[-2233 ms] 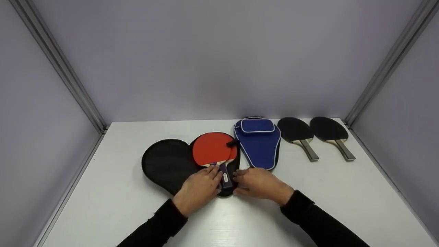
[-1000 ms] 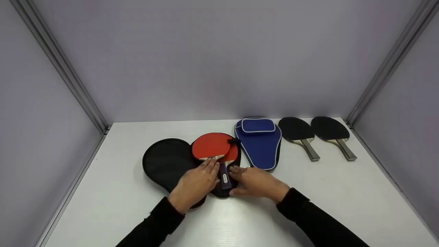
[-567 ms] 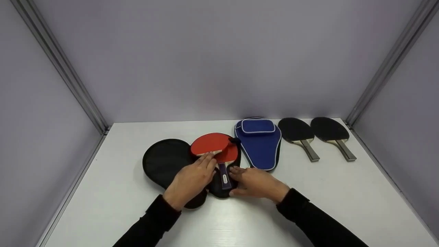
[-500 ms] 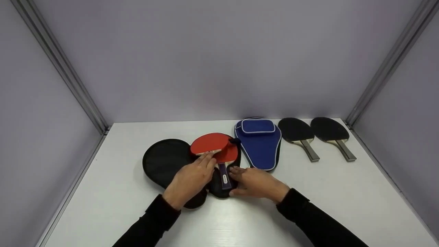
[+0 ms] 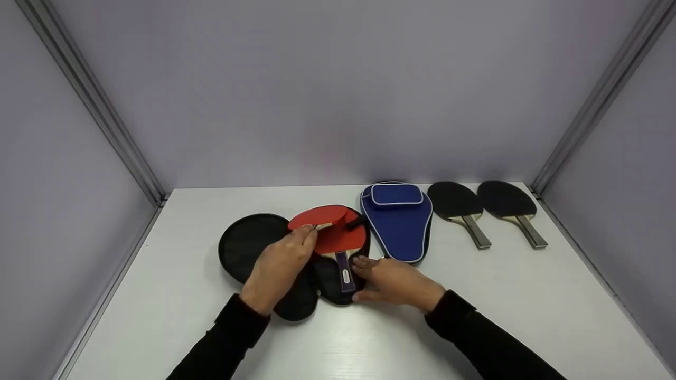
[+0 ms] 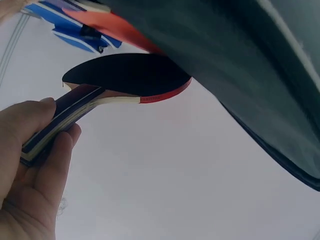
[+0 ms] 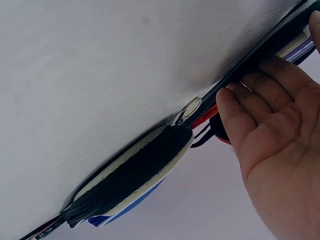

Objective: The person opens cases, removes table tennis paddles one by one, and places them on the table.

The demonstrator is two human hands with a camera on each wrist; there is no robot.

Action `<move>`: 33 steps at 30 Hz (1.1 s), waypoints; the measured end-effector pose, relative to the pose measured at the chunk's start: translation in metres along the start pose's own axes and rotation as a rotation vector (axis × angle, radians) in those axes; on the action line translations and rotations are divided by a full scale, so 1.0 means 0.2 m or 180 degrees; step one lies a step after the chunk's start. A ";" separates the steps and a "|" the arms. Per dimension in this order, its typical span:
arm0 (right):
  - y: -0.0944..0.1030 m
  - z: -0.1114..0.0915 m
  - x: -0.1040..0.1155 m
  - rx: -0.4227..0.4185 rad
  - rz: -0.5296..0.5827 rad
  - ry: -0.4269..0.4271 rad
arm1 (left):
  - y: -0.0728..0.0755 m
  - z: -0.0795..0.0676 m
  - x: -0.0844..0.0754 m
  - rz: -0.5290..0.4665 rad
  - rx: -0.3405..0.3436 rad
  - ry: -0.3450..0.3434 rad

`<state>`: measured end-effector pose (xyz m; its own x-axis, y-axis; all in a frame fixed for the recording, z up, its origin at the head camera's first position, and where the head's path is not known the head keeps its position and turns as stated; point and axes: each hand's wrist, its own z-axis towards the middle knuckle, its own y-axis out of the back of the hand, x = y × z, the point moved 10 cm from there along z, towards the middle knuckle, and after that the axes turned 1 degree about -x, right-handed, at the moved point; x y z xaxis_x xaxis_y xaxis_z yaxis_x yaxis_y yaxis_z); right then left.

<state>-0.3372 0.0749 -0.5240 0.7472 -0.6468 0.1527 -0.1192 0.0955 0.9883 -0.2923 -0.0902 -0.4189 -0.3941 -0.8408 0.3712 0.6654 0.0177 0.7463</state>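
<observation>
In the head view, my left hand (image 5: pixel 277 269) grips the handle of a red-faced table tennis paddle (image 5: pixel 319 215), raised and tilted. The left wrist view shows that paddle's black underside (image 6: pixel 125 72), with thumb and fingers around its handle. A second red paddle (image 5: pixel 338 241) lies on the right half of an opened black paddle case (image 5: pixel 327 279); its purple handle points toward me. The case's other half (image 5: pixel 253 245) spreads out to the left. My right hand (image 5: pixel 396 279) rests by the case's right edge, fingers extended against it in the right wrist view.
A blue paddle case (image 5: pixel 400 227) with white piping lies right of the black case. Farther right are two black paddles (image 5: pixel 455 199) with grey handles. A small black strap-like piece (image 5: pixel 355 221) sits over the second red paddle. Grey walls (image 5: pixel 338 95) enclose the white table (image 5: pixel 174 264).
My left hand has moved left and away with the upper paddle, lifting and tilting it. More of the second paddle beneath shows. The right hand has barely moved.
</observation>
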 end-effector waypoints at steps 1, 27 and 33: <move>0.00 0.00 0.00 -0.0011 -0.0006 0.0019 | 0.01 0.00 0.02 -0.0061 -0.0002 0.0037; -0.01 0.00 0.00 0.0034 0.0056 -0.0059 | 0.08 -0.06 0.48 -0.0824 -0.0148 0.0679; -0.01 0.00 -0.01 0.0077 0.0041 -0.0105 | 0.05 -0.10 0.61 -0.0922 -0.0114 0.0863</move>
<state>-0.3379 0.0765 -0.5259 0.7235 -0.6704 0.1646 -0.1448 0.0858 0.9857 -0.3209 -0.2033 -0.3783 -0.3903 -0.9206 -0.0148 0.5749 -0.2562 0.7771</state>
